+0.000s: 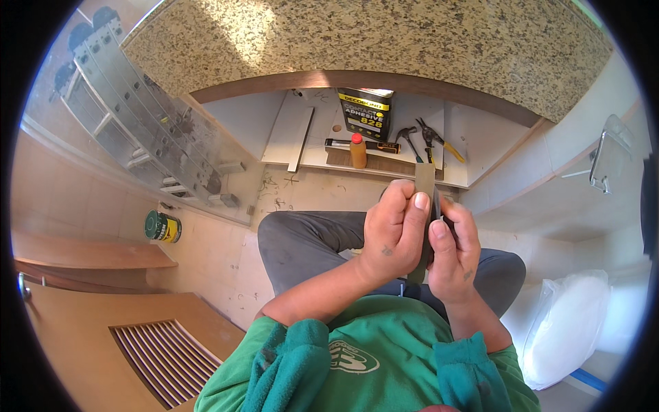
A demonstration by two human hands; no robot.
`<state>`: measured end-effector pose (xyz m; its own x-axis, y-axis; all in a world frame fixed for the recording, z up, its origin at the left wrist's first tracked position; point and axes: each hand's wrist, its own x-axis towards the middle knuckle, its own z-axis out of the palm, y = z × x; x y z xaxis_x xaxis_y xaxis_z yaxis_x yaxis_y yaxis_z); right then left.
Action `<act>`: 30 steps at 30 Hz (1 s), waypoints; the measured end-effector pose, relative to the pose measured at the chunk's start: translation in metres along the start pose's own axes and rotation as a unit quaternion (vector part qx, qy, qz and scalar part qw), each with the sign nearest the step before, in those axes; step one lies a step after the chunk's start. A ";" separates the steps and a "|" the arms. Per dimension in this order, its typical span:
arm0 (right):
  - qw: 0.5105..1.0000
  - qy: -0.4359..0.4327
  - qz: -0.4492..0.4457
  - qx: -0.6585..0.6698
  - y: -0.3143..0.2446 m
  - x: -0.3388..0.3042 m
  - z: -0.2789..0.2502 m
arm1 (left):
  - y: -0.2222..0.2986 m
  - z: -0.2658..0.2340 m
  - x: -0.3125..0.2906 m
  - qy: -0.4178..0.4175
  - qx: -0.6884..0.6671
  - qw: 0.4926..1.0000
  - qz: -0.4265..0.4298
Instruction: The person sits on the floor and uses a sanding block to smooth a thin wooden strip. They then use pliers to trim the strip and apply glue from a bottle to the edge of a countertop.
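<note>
In front of my chest, my left hand (398, 230) grips a narrow grey-brown strip (425, 180) that stands lengthwise between my hands, thumb pressed along its face. My right hand (454, 250) is closed right beside it, thumb and fingers bent around a thin dark piece (436, 204) that lies against the strip's right edge. My fingers hide most of that piece, so its kind does not show. Past the strip's top end, a hammer (410, 141) and pliers (429, 134) with a yellow handle lie on the cabinet floor.
A speckled stone counter (364, 41) overhangs the open cabinet. Inside are a black-and-yellow tin (365, 113), a red-capped bottle (358, 152), a long black tool (343, 144) and a pale strip (301, 139). Leftward are a ladder (123, 103), a green tin (163, 226) and a louvred door (75, 329).
</note>
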<state>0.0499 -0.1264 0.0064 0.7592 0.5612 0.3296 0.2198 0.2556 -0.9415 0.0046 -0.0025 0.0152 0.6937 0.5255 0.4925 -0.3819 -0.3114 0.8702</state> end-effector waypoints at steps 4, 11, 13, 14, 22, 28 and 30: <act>0.997 0.015 -0.047 -0.053 0.000 0.004 0.005 | 0.000 -0.001 0.000 0.000 0.005 1.000 0.007; 0.996 0.020 -0.048 -0.072 0.001 0.006 0.006 | -0.005 0.000 -0.001 0.001 -0.007 1.000 0.018; 0.995 0.021 -0.050 -0.081 0.002 0.007 0.005 | -0.006 0.000 -0.002 -0.001 0.006 1.000 0.008; 0.995 0.024 -0.052 -0.087 0.003 0.008 0.005 | -0.006 0.000 -0.005 -0.005 0.017 1.000 -0.004; 0.997 0.024 -0.015 -0.067 -0.001 0.006 0.004 | 0.001 0.002 -0.003 0.016 0.000 1.000 -0.025; 0.997 0.026 -0.033 -0.068 0.000 0.011 0.002 | -0.003 0.003 -0.006 -0.001 0.003 0.999 -0.043; 0.998 0.032 -0.015 -0.047 -0.004 0.013 0.002 | -0.002 0.004 -0.011 -0.004 0.016 0.999 -0.039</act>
<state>0.0578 -0.1179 0.0147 0.7882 0.5019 0.3562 0.2979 0.1952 -0.9344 0.0007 -0.0109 0.0078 0.7248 0.5435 0.4235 -0.3078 -0.2945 0.9047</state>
